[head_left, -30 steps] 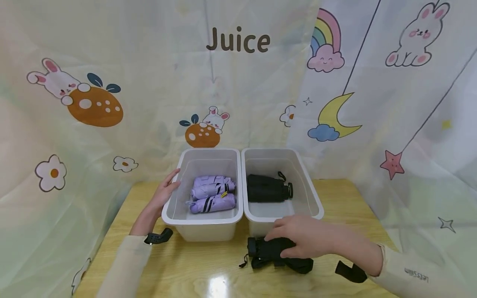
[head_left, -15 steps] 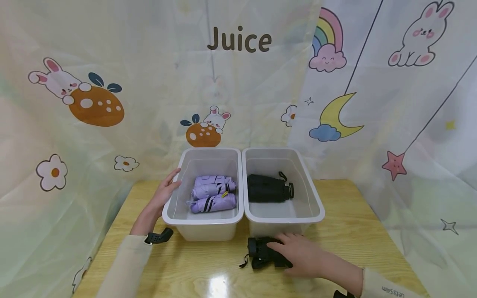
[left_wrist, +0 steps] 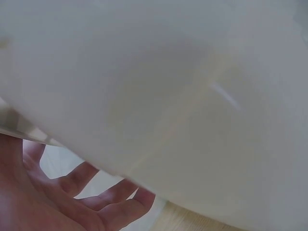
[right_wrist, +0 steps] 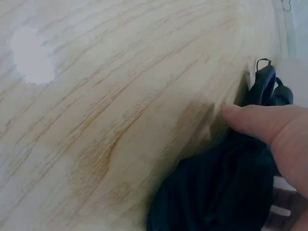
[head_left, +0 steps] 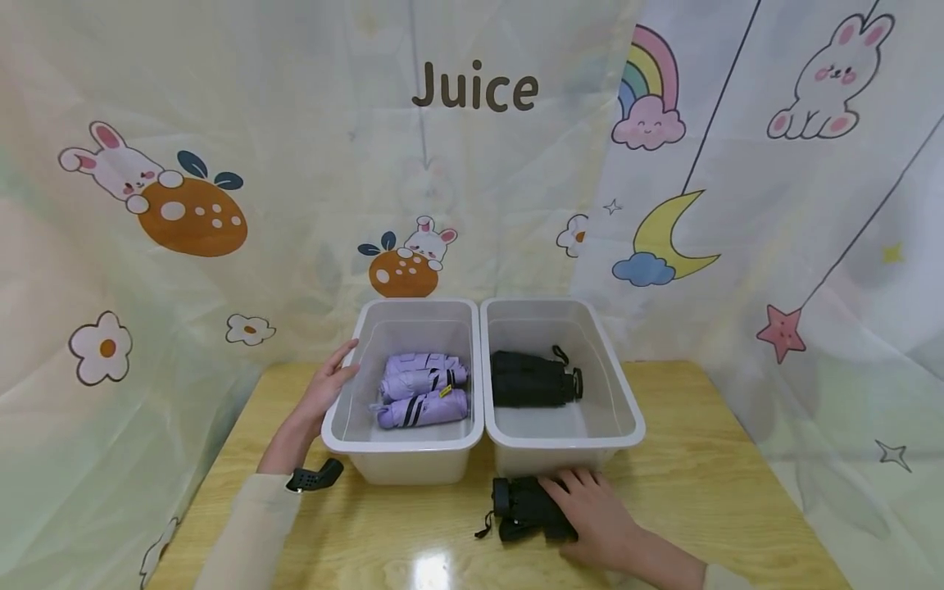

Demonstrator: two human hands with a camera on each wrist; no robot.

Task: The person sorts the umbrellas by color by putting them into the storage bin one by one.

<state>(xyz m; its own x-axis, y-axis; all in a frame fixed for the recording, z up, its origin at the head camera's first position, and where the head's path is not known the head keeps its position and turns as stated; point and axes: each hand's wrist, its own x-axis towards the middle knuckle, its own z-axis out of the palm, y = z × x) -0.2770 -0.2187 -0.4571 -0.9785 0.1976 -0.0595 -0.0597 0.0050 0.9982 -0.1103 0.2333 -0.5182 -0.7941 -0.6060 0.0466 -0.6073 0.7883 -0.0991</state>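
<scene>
In the head view, black folded umbrellas [head_left: 525,501], two by the look of their ends, lie on the table in front of the right bin [head_left: 564,442]. My right hand [head_left: 596,516] grips them across their right part, thumb on the near side and fingers on the far side. The right wrist view shows my thumb over the dark fabric [right_wrist: 216,187]; most of the fingers are hidden. My left hand [head_left: 324,392] rests with loose fingers against the outer left side of the left bin [head_left: 401,448]. Purple folded umbrellas [head_left: 424,408] lie in that bin.
Inside the right bin lie black folded umbrellas [head_left: 527,381], against its left wall. Both bins stand side by side on the wooden table [head_left: 354,541]. A printed curtain [head_left: 295,205] hangs behind the table and along its sides.
My right hand has shifted back and down over the black umbrellas, its forearm drawing nearer to me. The left hand stays at the bin, and the umbrellas have hardly moved.
</scene>
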